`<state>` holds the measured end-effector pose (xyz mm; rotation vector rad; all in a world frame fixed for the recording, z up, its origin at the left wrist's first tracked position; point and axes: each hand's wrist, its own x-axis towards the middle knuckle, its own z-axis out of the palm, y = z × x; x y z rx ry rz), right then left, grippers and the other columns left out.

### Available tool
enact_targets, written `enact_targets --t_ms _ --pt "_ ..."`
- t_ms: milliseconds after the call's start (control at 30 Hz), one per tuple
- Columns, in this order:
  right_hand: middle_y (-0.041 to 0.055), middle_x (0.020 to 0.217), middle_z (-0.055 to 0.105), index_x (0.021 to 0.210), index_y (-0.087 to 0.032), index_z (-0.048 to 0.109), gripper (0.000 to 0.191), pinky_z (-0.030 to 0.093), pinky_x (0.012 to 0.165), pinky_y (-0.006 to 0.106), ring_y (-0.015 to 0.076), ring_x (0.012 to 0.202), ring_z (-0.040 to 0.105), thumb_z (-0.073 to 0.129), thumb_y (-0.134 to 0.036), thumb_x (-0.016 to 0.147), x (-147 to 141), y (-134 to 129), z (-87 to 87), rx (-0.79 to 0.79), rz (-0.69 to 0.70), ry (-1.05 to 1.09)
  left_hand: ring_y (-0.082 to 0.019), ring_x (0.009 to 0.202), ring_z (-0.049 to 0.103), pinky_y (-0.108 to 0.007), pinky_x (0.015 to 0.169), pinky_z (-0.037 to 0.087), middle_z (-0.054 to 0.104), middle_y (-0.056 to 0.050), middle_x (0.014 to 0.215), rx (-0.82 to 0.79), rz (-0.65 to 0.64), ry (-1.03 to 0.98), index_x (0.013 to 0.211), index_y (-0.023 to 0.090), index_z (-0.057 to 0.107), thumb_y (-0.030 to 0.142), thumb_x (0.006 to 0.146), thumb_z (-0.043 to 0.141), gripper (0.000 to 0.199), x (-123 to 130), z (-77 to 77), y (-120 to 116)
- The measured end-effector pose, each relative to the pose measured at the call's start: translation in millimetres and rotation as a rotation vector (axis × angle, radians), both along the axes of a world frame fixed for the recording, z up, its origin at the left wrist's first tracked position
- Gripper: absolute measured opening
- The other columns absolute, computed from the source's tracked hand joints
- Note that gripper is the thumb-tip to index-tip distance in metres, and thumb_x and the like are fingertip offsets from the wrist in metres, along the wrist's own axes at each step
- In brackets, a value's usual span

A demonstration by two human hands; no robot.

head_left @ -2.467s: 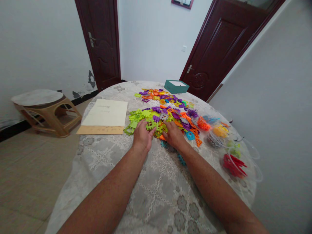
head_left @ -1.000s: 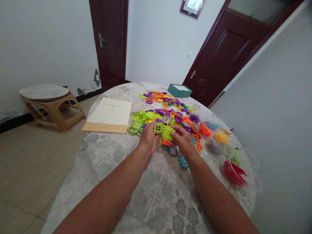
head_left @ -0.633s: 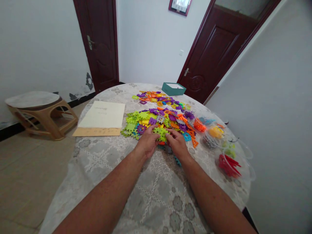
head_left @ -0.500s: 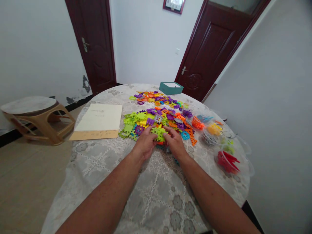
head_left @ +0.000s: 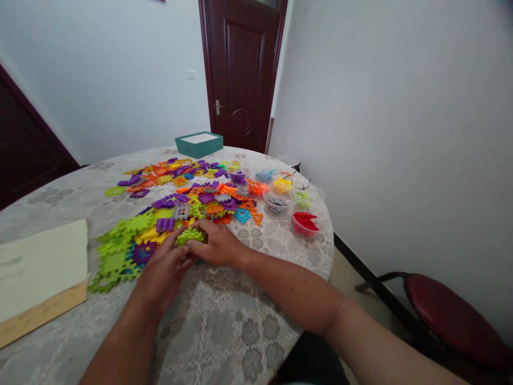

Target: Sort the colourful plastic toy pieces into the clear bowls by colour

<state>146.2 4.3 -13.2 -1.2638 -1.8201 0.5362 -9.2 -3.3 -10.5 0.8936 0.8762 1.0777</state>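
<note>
A lime-green toothed gear piece [head_left: 189, 236] is gripped between my two hands, low over the near edge of a colourful pile. My left hand [head_left: 170, 262] closes on its left and lower side. From the right, my right hand [head_left: 216, 241] curls its fingers and thumb around it. What lies under the gear is hidden by my fingers. Just beyond are a purple ridged piece [head_left: 164, 224] and a grey square piece [head_left: 181, 211]. Flat lime-green pieces [head_left: 114, 262] spread to the left of my hands.
Clear round tubs with red pieces [head_left: 305, 222], grey pieces [head_left: 277, 200] and yellow pieces [head_left: 282, 185] stand at the right. A teal box [head_left: 199, 144] sits at the back. Paper sheets [head_left: 44, 262] lie at left. A dark red stool [head_left: 452, 315] is beyond the table's right side.
My view has swung to the right, so the table and pile appear further left and the stool at right has come into view. The green gear is still in both hands, now more tilted.
</note>
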Motion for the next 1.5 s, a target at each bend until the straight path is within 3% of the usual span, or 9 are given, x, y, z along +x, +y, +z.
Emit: enact_targets --t_ms 167,300,533,667,800,1100,1300,1400,1500 --pt "0.0000 0.104 0.072 0.119 -0.023 0.069 0.029 0.048 0.080 0.027 0.0178 0.091 0.066 0.066 -0.034 0.092 30 -6 34.5 0.026 0.094 -0.009 -0.026 0.104 0.075 -0.035 0.082 0.064 0.077 -0.008 0.116 0.005 -0.004 0.075 0.124 0.022 0.067 0.029 0.071 0.084 0.057 1 9.9 -3" --pt "0.0015 0.104 0.071 0.125 -0.021 0.067 0.033 0.048 0.077 0.026 0.0150 0.085 0.063 0.064 -0.035 0.095 82 -25 55.3 0.055 0.052 0.069 -0.027 0.096 0.077 -0.034 0.077 0.064 0.079 -0.011 0.105 0.016 0.034 0.135 0.121 0.017 0.066 0.037 0.070 0.085 0.058 -1 11.5 1" --pt "0.0083 0.112 0.073 0.128 -0.018 0.067 0.038 0.048 0.088 0.033 0.0204 0.094 0.065 0.062 -0.033 0.094 229 -32 71.2 0.153 -0.485 -0.190 -0.025 0.090 0.076 -0.035 0.074 0.065 0.079 -0.009 0.099 0.072 0.123 0.237 0.105 0.016 0.072 0.040 0.071 0.082 0.043 -4 0.0 6" --pt "0.0125 0.120 0.075 0.130 -0.017 0.068 0.039 0.048 0.093 0.032 0.0243 0.104 0.068 0.063 -0.030 0.094 299 -19 75.9 -0.028 -0.676 -0.599 -0.022 0.087 0.075 -0.034 0.075 0.066 0.078 -0.007 0.098 0.165 0.226 0.332 0.104 0.018 0.074 0.042 0.077 0.077 0.036 -7 -3.5 9" --pt "0.0153 0.131 0.072 0.136 -0.018 0.067 0.043 0.047 0.096 0.030 0.0262 0.117 0.067 0.062 -0.027 0.094 331 -8 72.6 -0.337 -0.669 -0.918 -0.018 0.080 0.074 -0.028 0.071 0.065 0.077 -0.005 0.097 0.184 0.313 0.372 0.104 0.020 0.074 0.041 0.079 0.075 0.033 -13 -4.9 12" --pt "0.0137 0.131 0.072 0.135 -0.022 0.070 0.052 0.049 0.096 0.032 0.0262 0.115 0.069 0.061 -0.011 0.085 339 -9 75.2 -0.532 -0.651 -1.017 -0.018 0.076 0.074 -0.026 0.064 0.063 0.077 -0.005 0.096 0.155 0.350 0.397 0.101 0.022 0.076 0.037 0.077 0.075 0.028 -14 -5.7 15" --pt "0.0153 0.131 0.071 0.131 -0.018 0.069 0.041 0.051 0.098 0.037 0.0282 0.116 0.068 0.049 -0.017 0.095 295 -34 79.6 -0.164 -0.786 -0.926 -0.016 0.074 0.070 -0.026 0.065 0.062 0.075 -0.003 0.091 0.223 0.468 0.354 0.100 0.021 0.075 0.035 0.078 0.074 0.026 -13 -5.9 14" --pt "0.0131 0.123 0.074 0.123 -0.017 0.072 0.034 0.050 0.100 0.036 0.0256 0.111 0.069 0.049 -0.022 0.098 242 -44 72.0 0.018 -0.549 -0.794 -0.016 0.077 0.068 -0.027 0.065 0.061 0.073 -0.003 0.093 0.230 0.509 0.291 0.104 0.020 0.073 0.033 0.076 0.073 0.031 -13 -7.6 14" --pt "0.0106 0.116 0.076 0.118 -0.019 0.073 0.031 0.051 0.095 0.035 0.0233 0.104 0.070 0.050 -0.024 0.099 179 -48 59.7 0.039 -0.199 -0.667 -0.016 0.084 0.069 -0.029 0.072 0.060 0.072 -0.004 0.101 0.233 0.571 0.255 0.107 0.019 0.069 0.030 0.074 0.072 0.035 -15 -11.2 19"
